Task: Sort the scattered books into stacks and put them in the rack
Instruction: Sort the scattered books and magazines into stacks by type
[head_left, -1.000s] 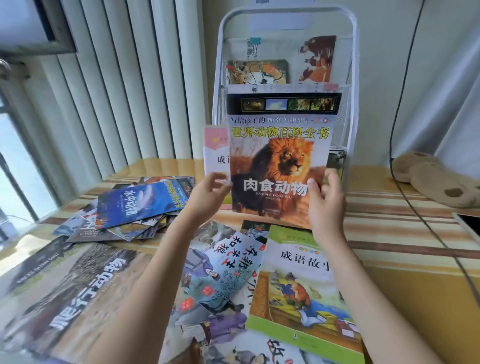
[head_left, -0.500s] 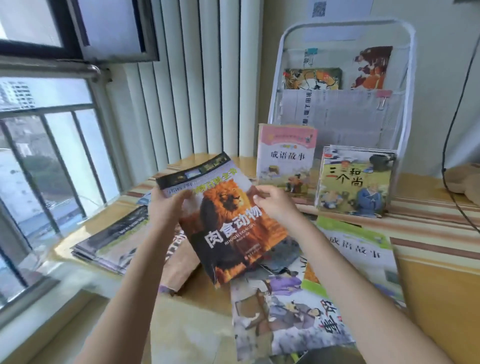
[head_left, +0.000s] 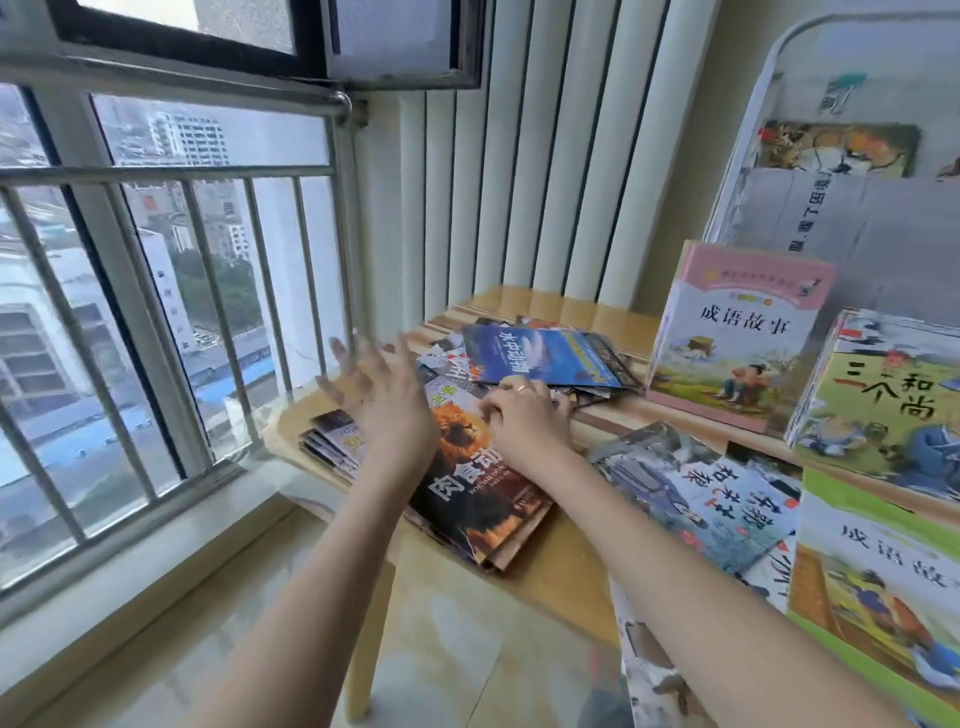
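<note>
In the head view, the lion book (head_left: 475, 488), titled 肉食动物, lies on a stack at the table's (head_left: 561, 566) left end. The right hand (head_left: 522, 423) rests curled on it, holding nothing visible; the left hand (head_left: 382, 400) hovers above, fingers spread. Two books reading 成语故事 (head_left: 737, 332) and 三个和尚 (head_left: 883, 395) stand against the rack (head_left: 769, 83).

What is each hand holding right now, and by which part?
The left hand holds nothing, its fingers spread above the lion book. The right hand rests curled on that book's upper edge; a true grip cannot be told.
</note>
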